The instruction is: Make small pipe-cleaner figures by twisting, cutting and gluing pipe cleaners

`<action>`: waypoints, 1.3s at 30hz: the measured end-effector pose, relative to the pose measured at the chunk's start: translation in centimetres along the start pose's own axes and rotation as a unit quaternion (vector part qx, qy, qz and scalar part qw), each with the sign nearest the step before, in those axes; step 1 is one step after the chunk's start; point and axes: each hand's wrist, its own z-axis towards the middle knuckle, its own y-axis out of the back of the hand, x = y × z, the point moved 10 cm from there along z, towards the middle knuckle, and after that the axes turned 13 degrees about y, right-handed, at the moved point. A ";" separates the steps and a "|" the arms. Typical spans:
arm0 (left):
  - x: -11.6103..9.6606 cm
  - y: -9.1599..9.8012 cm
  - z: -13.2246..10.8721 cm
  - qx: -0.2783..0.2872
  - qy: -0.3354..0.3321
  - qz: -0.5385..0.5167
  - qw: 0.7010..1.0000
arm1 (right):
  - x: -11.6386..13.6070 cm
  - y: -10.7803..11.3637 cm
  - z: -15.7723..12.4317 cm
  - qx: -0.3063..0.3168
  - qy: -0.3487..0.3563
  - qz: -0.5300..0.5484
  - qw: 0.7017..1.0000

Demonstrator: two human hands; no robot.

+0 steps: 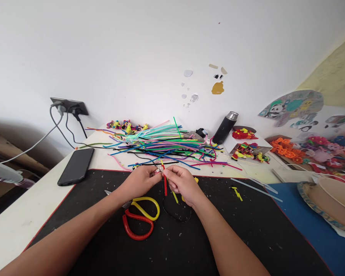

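Note:
My left hand (140, 180) and my right hand (182, 182) meet over the black mat, fingertips almost touching. Between them a short red pipe cleaner (165, 187) hangs down, pinched by my right thumb and fingers. My left fingers are closed on a small pinkish-white piece, mostly hidden, whose kind I cannot make out. Just below my right hand lie a yellow-green pipe cleaner piece (175, 197) and a thin black cord (176, 219) in a loop. Scissors (146, 200) with one yellow and one red handle rest beneath my left wrist, their blades partly covered by it.
Many coloured pipe cleaners (160, 143) are heaped behind the mat (175, 249). A phone (76, 166) lies at left, and a black flask (225, 127) leans at the back. Small yellow scraps (237, 193) and clear sticks (258, 189) lie to the right, near a round container (337, 199).

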 end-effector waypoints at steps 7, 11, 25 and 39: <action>0.0 -0.2 -0.1 0.001 -0.001 0.020 1.000 | -0.2 0.1 0.0 -0.001 -0.002 -0.006 1.000; 0.2 -0.2 0.0 -0.003 -0.004 0.020 1.000 | 0.0 0.0 0.0 -0.001 -0.004 -0.006 1.000; 0.3 2.2 0.4 -0.016 -0.060 -0.044 0.997 | 0.6 0.6 0.0 -0.026 0.008 0.018 0.999; 0.1 1.6 0.2 -0.089 -0.143 0.097 0.981 | 0.5 0.3 -0.1 -0.007 0.003 0.011 1.000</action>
